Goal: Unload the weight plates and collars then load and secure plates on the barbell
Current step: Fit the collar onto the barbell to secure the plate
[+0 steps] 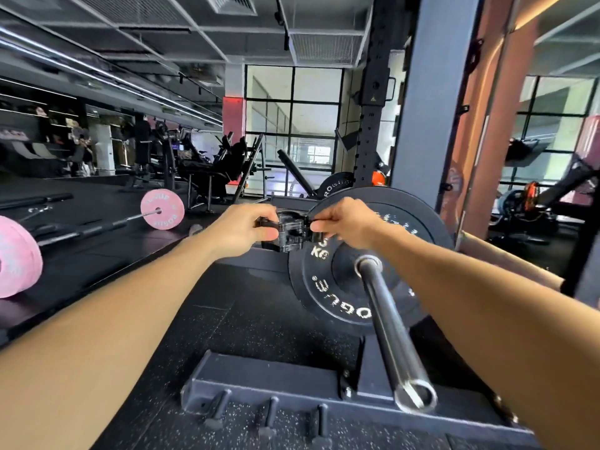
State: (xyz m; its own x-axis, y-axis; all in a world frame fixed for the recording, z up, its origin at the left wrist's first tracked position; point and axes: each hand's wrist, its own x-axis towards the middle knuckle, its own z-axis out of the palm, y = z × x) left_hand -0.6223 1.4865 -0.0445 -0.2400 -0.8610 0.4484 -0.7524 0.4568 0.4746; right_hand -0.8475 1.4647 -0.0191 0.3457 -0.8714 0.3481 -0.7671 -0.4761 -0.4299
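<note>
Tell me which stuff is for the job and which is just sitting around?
For the job:
- black collar, held by the left hand and right hand
- black plates
- barbell sleeve

Just sitting around:
- pink-plate barbell on the floor
- pink plate at the left edge
- gym machines behind

— Floor? Walls?
— Black speckled rubber floor (259, 319). Grid-paned window (292, 125) at far end, daylight through it. Dark open ceiling (162, 27) with light strips (97, 73).
— Furniture?
— Black rack upright (373, 125) mid-right, grey pillar (428, 92) beside it. Dark gym machines (211, 170) far back. Mirror (552, 141) at right.
— Anything on the floor?
— Pink-plated barbell (162, 209) lying at left.
</note>
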